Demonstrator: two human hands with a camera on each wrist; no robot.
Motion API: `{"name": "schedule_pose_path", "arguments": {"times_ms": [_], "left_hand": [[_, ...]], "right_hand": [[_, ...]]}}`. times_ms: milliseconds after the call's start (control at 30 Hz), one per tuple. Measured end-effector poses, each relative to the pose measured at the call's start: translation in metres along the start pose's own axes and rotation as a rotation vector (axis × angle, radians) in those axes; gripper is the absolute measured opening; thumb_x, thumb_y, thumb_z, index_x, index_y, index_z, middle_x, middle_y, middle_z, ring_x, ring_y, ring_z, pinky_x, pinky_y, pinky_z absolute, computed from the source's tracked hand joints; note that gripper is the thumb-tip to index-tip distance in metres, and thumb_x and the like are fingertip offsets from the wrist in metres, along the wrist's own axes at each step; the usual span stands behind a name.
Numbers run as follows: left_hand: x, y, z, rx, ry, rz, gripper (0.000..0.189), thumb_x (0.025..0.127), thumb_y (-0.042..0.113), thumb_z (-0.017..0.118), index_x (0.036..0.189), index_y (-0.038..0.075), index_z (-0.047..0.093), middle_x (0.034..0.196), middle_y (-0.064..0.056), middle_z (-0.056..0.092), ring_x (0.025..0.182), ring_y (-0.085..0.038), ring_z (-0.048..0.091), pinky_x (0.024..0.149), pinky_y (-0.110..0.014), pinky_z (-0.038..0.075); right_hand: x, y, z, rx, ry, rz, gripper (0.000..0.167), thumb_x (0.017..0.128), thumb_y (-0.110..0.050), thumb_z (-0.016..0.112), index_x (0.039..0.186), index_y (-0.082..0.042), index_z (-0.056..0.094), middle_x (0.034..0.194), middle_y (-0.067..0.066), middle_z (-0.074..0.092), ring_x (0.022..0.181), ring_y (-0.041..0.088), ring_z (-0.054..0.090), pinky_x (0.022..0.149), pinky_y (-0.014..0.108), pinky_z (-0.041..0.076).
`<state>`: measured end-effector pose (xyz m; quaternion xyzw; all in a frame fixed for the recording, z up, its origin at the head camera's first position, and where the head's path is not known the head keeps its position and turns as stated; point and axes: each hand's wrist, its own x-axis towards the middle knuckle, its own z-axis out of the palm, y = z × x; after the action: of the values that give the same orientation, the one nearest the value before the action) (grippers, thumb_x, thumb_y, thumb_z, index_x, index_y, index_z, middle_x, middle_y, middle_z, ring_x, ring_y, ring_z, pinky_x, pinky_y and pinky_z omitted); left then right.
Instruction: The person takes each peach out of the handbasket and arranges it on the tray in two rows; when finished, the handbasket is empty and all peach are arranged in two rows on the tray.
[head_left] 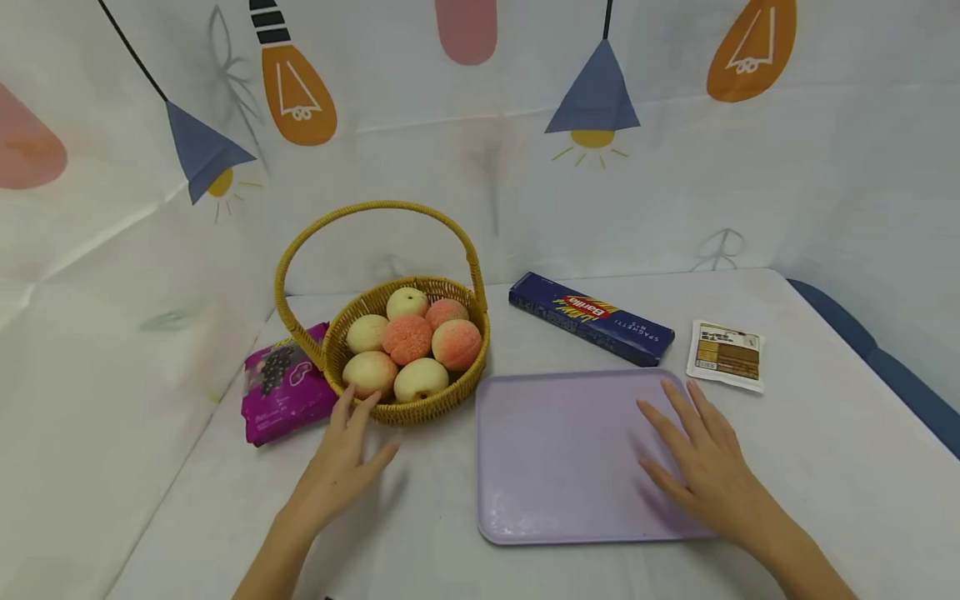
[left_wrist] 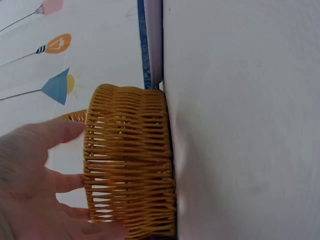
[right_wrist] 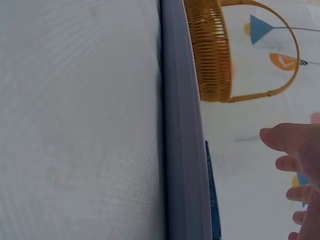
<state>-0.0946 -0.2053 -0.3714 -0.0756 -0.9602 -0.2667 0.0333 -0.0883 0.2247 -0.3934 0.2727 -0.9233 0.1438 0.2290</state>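
Observation:
My left hand (head_left: pixel 338 471) reaches toward the near side of a wicker basket (head_left: pixel 420 410), its fingers spread and its fingertips close to the rim. In the left wrist view the woven wall (left_wrist: pixel 130 160) fills the space beyond the fingers. Several peaches lie in the basket, among them a pinkish one (head_left: pixel 407 338) in the middle and a pale yellow one (head_left: pixel 422 381) at the front. The tall hoop handle (head_left: pixel 375 206) stands upright. Over the right part of a lilac tray (head_left: pixel 555 458) hovers my right hand (head_left: pixel 703 467), fingers apart and holding nothing.
A purple packet (head_left: pixel 281 396) with a grape picture lies left of the basket, against it. Behind the tray is a blue Barilla spaghetti box (head_left: pixel 592 318). A small white and brown packet (head_left: pixel 726 357) lies at the right. A printed cloth (head_left: pixel 420 167) hangs behind the table.

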Motion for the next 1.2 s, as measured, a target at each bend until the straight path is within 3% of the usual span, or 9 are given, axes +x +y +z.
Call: {"name": "schedule_pose_path", "arguments": {"times_ms": [200, 367, 567, 733, 933, 1200], "left_hand": [[0.005, -0.009, 0.008, 0.001, 0.103, 0.001, 0.058, 0.087, 0.036, 0.061, 0.134, 0.011, 0.039, 0.148, -0.022, 0.007, 0.126, -0.046, 0.029, 0.09, -0.062, 0.036], [0.008, -0.007, 0.013, -0.01, 0.129, -0.028, 0.058, 0.088, 0.05, 0.053, 0.13, 0.011, 0.041, 0.149, -0.022, 0.001, 0.124, -0.047, 0.031, 0.087, -0.062, 0.038], [0.013, 0.008, 0.023, 0.034, 0.125, -0.018, 0.055, 0.089, 0.042, 0.056, 0.126, 0.005, 0.043, 0.147, -0.024, 0.013, 0.128, -0.044, 0.025, 0.09, -0.062, 0.036], [0.017, 0.015, 0.024, 0.103, 0.157, -0.045, 0.049, 0.09, 0.042, 0.054, 0.119, 0.003, 0.05, 0.14, -0.025, 0.026, 0.126, -0.046, 0.026, 0.081, -0.064, 0.041], [0.022, 0.015, 0.029, 0.173, 0.217, -0.018, 0.042, 0.09, 0.037, 0.056, 0.112, 0.002, 0.055, 0.133, -0.03, 0.032, 0.118, -0.063, 0.024, 0.081, -0.068, 0.038], [0.019, 0.005, 0.031, 0.212, 0.263, 0.017, 0.035, 0.091, 0.033, 0.054, 0.113, 0.006, 0.057, 0.134, -0.026, 0.035, 0.123, -0.062, 0.015, 0.084, -0.07, 0.034]], "right_hand": [[-0.002, 0.001, 0.0, 0.007, 0.025, -0.019, 0.066, 0.093, -0.057, 0.027, 0.134, -0.008, 0.043, 0.143, 0.025, 0.024, 0.136, 0.04, 0.007, 0.109, 0.05, 0.003], [-0.003, 0.003, 0.0, 0.011, 0.029, -0.03, 0.066, 0.093, -0.057, 0.028, 0.133, -0.008, 0.044, 0.143, 0.026, 0.025, 0.136, 0.04, 0.008, 0.109, 0.049, 0.004], [-0.005, 0.006, 0.001, 0.02, 0.01, -0.038, 0.063, 0.093, -0.057, 0.032, 0.132, -0.009, 0.046, 0.143, 0.025, 0.024, 0.136, 0.041, 0.006, 0.109, 0.048, 0.001], [-0.007, 0.004, 0.005, 0.033, -0.024, -0.019, 0.06, 0.092, -0.055, 0.038, 0.133, -0.012, 0.044, 0.145, 0.024, 0.022, 0.136, 0.039, 0.004, 0.109, 0.05, 0.0], [-0.011, 0.003, 0.008, 0.031, -0.014, -0.018, 0.06, 0.092, -0.056, 0.035, 0.13, -0.012, 0.047, 0.145, 0.024, 0.022, 0.136, 0.04, 0.005, 0.109, 0.05, 0.001], [-0.013, 0.005, 0.01, 0.022, -0.015, -0.037, 0.061, 0.093, -0.057, 0.03, 0.127, -0.01, 0.049, 0.142, 0.027, 0.025, 0.136, 0.041, 0.006, 0.109, 0.048, 0.0]]}}
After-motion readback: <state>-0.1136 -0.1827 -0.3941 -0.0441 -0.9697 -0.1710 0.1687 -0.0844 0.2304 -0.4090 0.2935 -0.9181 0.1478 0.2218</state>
